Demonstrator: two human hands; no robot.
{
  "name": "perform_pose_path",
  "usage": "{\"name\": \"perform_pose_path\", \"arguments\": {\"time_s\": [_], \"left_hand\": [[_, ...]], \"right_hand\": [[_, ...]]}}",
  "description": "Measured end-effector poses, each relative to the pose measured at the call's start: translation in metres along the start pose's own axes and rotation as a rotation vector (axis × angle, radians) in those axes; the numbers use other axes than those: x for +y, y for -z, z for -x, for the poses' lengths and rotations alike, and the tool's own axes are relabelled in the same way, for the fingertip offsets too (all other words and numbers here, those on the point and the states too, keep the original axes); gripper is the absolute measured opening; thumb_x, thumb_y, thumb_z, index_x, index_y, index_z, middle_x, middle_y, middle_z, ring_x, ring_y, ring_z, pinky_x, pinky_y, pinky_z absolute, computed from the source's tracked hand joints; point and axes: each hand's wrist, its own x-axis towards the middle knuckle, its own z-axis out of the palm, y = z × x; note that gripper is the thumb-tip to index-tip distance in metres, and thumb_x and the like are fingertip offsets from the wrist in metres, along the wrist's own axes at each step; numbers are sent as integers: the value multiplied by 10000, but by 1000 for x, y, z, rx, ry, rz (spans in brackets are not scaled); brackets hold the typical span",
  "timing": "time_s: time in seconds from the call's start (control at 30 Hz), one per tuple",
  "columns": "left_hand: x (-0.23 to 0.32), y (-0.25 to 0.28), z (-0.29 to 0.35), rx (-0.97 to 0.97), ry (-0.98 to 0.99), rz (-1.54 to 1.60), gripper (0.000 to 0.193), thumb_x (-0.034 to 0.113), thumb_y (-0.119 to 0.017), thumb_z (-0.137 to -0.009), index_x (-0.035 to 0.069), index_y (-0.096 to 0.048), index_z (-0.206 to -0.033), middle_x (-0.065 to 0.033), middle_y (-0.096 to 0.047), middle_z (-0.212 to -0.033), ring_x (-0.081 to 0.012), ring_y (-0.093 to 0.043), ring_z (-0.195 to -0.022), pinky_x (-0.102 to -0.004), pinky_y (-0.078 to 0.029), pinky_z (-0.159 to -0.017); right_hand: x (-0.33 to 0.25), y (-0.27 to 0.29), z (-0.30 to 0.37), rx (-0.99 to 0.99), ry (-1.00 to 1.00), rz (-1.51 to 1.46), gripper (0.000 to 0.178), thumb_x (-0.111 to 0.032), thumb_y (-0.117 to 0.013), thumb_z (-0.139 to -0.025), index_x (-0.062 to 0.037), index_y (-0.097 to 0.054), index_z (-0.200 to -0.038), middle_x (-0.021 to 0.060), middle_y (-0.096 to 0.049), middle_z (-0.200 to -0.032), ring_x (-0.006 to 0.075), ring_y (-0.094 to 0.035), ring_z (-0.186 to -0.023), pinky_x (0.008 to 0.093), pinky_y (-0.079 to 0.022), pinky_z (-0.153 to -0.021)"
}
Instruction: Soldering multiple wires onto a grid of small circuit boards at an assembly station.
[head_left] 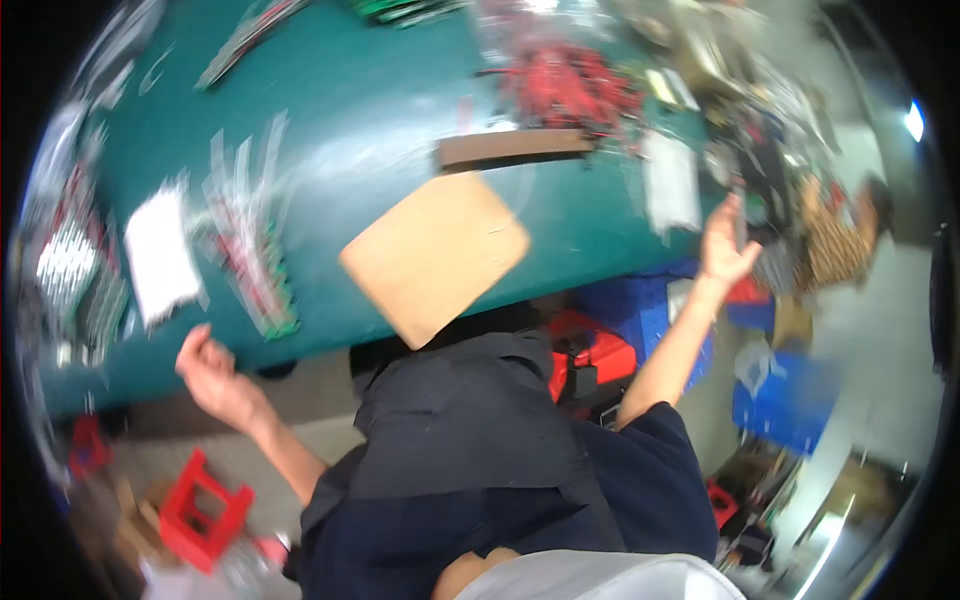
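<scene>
Hands well apart at the table, seemingly between two handling steps.
Lower left, the left hand curls loosely, nothing visible in it; at right, the right hand is spread, blur hiding whether it grips anything. A tan sheet lies mid-frame, a white packet just above the left hand, a second packet beside the right; lifting either calls for closing fingers on it.

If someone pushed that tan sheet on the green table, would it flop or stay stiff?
The tan sheet may be fairly stiff, given its straight edges. It looks thin, so probably light. Lying flat, it would likely slide, not roll.
</scene>
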Motion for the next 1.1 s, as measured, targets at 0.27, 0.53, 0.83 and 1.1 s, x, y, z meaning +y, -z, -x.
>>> {"name": "perform_pose_path", "arguments": {"time_s": [0.27, 0.53, 0.83, 1.1], "left_hand": [[19, -7, 14, -85, 111, 44, 388, 311, -396, -1041, 33, -652, -953, 40, -482, -763, -31, -381, -665, -187, -308, -573], [16, -10, 14, -143, -138, -289, 211, 191, -540, -977, 30, -670, -936, -34, -558, -790, -100, -492, -649, -240, -399, -581], [23, -19, 26, -319, -301, -537, 131, 171, -622, -912, 79, -714, -897, -41, -594, -770, -164, -554, -585, -292, -448, -533], [34, -9, 17, -381, -210, -241, 173, 108, -564, -943, 7, -705, -939, -41, -571, -821, -105, -508, -677, -236, -393, -575]], "right_hand": [[-46, 30, -104, -48, -128, 76, 181, -29, -559, -786, 29, -557, -957, 101, -593, -882, 175, -468, -662, 318, -397, -648], [-88, 40, -120, 238, -237, -246, 300, 40, -530, -833, 63, -537, -1133, 109, -525, -957, 222, -502, -831, 323, -454, -744], [268, -59, 178, -1752, 93, 2218, 943, -530, -739, -638, -27, -437, -1376, 151, -420, -1445, 359, -373, -1343, 520, -301, -1083], [247, -99, 195, -1816, 292, 1631, 276, -72, -641, -745, -2, -691, -1007, 156, -652, -1048, 320, -653, -969, 455, -519, -876]]}}
